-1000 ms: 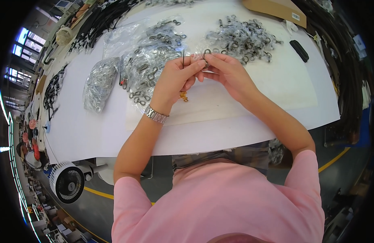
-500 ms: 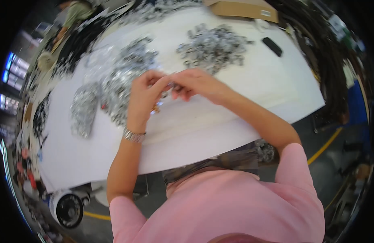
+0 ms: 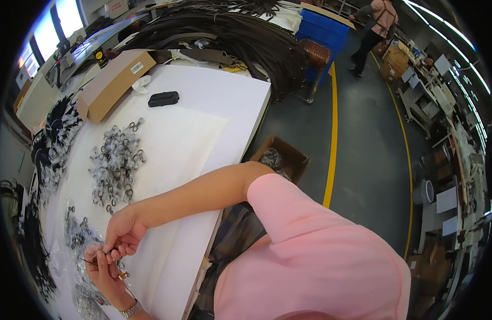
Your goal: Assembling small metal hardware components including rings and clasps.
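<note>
Both hands meet above the near left part of the white desk [image 3: 187, 141], fingertips closed together. The left hand [image 3: 103, 273], wearing a metal-banded watch [image 3: 131, 309], and the right hand [image 3: 126, 230] pinch a small dark piece [image 3: 109, 252] between them; the fingers mostly hide its form. A thin dark pointed rod [image 3: 89, 261] projects from the left hand. Just beside that hand lies a small cluster of yellow-orange pieces [image 3: 123, 274]. Beyond the right hand spreads a heap of dark metal fittings in clear wrappers [image 3: 116, 162]; a second wrapped group [image 3: 78, 229] lies near the left hand. Farther back rest a black oblong case [image 3: 163, 98] and an open cardboard box [image 3: 115, 85]. Long dark strips [image 3: 224, 34] lie heaped past the far edge. On the floor, a carton [image 3: 295, 160] stands beside the desk; well apart, another person [image 3: 382, 18] is upright in the aisle.
</note>
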`<state>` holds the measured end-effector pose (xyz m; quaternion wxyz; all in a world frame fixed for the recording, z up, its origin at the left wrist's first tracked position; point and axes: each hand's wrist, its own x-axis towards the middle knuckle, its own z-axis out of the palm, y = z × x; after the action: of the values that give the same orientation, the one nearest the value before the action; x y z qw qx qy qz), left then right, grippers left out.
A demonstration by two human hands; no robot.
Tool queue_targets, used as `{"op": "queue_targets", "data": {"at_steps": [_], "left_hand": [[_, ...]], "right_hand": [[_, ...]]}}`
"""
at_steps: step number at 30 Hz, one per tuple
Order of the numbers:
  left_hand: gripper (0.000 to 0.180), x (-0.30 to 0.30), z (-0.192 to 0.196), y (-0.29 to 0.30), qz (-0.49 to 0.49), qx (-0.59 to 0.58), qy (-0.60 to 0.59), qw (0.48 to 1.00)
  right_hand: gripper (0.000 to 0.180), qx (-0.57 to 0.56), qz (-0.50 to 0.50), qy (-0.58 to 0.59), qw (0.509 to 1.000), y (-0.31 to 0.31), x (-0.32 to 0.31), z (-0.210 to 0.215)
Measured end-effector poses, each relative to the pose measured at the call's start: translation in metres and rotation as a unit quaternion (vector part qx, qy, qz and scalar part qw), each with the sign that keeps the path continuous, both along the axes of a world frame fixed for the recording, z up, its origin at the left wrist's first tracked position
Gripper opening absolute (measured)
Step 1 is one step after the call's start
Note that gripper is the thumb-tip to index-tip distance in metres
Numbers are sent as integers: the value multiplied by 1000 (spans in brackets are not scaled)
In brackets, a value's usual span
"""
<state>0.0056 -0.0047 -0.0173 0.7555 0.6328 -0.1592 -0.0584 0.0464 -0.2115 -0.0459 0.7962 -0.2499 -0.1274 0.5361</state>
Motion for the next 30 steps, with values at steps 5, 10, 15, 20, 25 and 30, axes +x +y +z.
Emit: {"op": "queue_targets", "data": {"at_steps": [5,10,15,20,25,30], "left_hand": [[13,21,-11,43,-101,18,67,992],[8,26,-12,39,-25,-166,116,979],[36,19,-8,29,41,255,38,965],[41,-11,27,-2,-57,288,-71,953],[41,-22,29,-18,-26,278,-32,960],[34,-22,17,-29,62,284,-53,955]], "right_hand": [[17,-98,-21,-48,994,14,9,-8],[18,-172,-157,-207,950,4,-11,17],[18,-226,-236,-357,875,-11,-15,24],[23,-351,-275,-507,737,-17,-22,27],[24,-381,-316,-590,638,-3,-29,19],[21,-349,-415,-552,634,0,-35,14]]}}
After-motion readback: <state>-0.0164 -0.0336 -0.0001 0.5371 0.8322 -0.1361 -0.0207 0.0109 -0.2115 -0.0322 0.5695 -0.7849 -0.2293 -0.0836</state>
